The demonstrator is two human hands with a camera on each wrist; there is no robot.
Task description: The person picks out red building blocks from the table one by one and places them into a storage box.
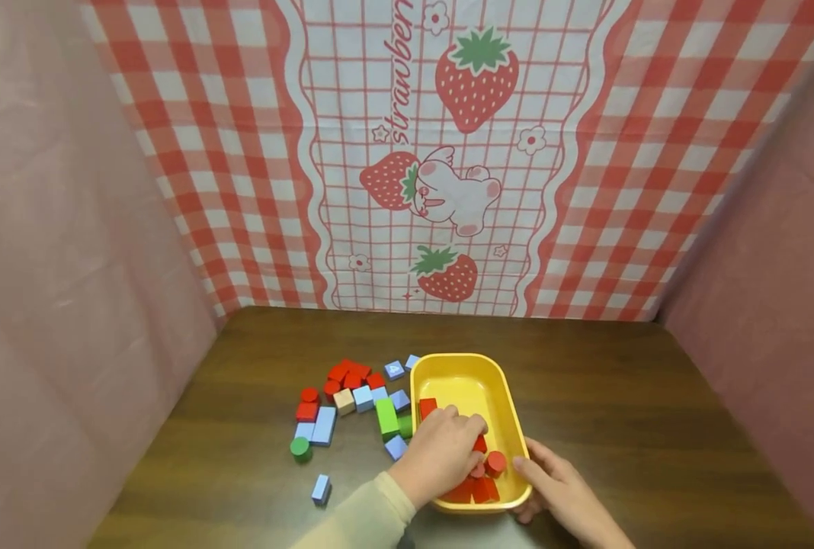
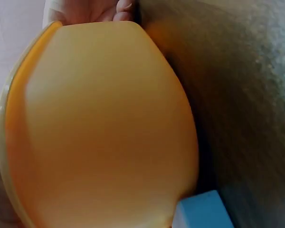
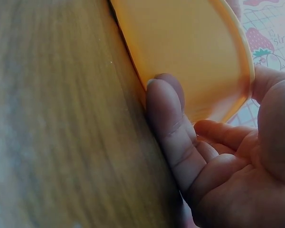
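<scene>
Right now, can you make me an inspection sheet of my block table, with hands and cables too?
Surface: brown table, wood-grained
Job's things: yellow box holding red blocks
Clutter: loose blocks left of the box; red, blue, green, one tan
Fingers: left hand among the red blocks, grip unclear; right hand grips the box's side
Cables: nothing seen
Surroundings: strawberry cloth behind, pinkish cloth both sides

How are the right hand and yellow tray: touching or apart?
Touching: the right wrist view shows the right hand with a fingertip on the yellow tray.
</scene>
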